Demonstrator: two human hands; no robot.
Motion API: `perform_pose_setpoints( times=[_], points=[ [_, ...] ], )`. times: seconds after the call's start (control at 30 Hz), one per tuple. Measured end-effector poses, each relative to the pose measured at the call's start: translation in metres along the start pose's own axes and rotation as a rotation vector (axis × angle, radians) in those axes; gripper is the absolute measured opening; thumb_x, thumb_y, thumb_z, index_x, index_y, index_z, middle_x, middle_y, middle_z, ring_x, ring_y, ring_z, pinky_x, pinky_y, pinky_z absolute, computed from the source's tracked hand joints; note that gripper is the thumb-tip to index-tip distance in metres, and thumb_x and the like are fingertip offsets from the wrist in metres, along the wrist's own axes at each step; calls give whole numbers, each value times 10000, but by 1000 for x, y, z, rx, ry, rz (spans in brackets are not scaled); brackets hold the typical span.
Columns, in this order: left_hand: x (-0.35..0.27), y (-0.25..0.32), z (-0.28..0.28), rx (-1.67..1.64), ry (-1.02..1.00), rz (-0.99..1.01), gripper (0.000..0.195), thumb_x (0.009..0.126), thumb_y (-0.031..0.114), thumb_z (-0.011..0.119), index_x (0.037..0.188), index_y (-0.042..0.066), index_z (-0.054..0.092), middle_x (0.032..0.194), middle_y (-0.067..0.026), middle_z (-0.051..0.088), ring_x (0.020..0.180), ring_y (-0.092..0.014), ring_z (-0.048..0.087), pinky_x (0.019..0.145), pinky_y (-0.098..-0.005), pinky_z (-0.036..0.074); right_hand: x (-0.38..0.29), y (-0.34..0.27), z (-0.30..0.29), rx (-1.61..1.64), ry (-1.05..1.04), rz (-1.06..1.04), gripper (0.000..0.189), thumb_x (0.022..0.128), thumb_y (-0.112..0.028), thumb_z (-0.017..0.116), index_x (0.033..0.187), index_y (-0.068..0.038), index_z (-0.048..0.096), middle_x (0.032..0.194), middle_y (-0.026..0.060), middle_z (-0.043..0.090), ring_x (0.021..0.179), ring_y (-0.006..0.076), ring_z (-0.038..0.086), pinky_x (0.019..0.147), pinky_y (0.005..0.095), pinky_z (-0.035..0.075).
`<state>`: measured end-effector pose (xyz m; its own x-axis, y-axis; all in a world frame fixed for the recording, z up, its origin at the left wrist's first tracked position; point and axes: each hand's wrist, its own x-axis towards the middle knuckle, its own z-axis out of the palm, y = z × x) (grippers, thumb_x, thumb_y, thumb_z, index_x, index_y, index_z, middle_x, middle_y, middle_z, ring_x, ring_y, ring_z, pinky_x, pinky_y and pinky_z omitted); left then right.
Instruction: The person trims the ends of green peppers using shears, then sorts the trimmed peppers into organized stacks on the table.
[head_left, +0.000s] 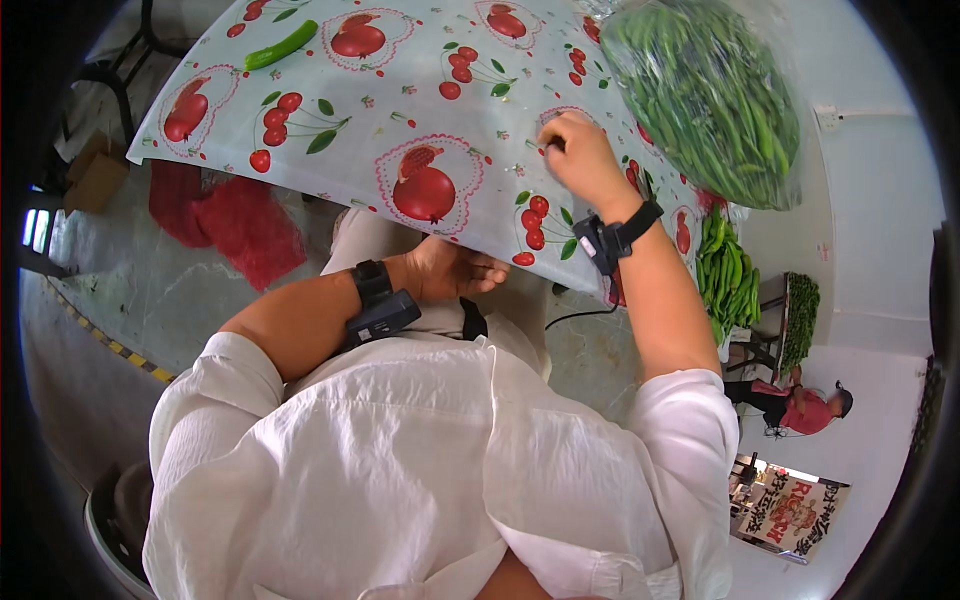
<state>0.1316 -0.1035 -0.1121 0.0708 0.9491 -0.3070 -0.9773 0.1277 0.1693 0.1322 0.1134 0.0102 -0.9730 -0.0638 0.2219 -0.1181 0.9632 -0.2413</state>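
Observation:
My right hand is over the tablecloth, its fingers curled downward near a printed pomegranate. The underside of that hand is hidden, so I cannot tell whether something small is in it. Just below the table's near edge, my left hand rests palm up by my lap with its fingers loosely bent. Nothing shows in its palm. Both wrists wear black straps with small box-shaped devices. To the right of my right hand lies a large clear plastic bag full of long green peppers. One long green vegetable lies alone at the far left.
More green peppers are heaped at the table's right side. Red mesh sacking hangs or lies below the left edge. A black cable runs near my right forearm. A person is farther off by a stand of greens.

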Motion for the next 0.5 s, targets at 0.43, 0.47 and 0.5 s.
perform_pose_setpoints(
  times=[0.43,0.47,0.5],
  points=[
    [1,-1,-2,-23,-67,26,543,932,495,382,1108,13,558,944,-136,653,807,-234,648,704,-333,544,-5,-42,-11,222,-84,60,157,761,-9,560,901,-7,632,840,92,601,742,208,593,667,304,473],
    [1,-2,0,-13,-27,27,543,931,498,384,1103,14,559,942,-135,652,808,-230,648,702,-330,543,-6,-40,-8,222,-83,61,157,761,-9,560,901,-7,632,840,92,601,742,208,593,667,304,473],
    [-1,-2,3,-4,13,28,544,929,500,386,1099,14,559,940,-134,651,809,-227,647,700,-327,543,-6,-44,-4,180,-93,4,159,755,-8,558,899,-7,627,844,99,601,741,225,590,671,311,473]
  ],
)
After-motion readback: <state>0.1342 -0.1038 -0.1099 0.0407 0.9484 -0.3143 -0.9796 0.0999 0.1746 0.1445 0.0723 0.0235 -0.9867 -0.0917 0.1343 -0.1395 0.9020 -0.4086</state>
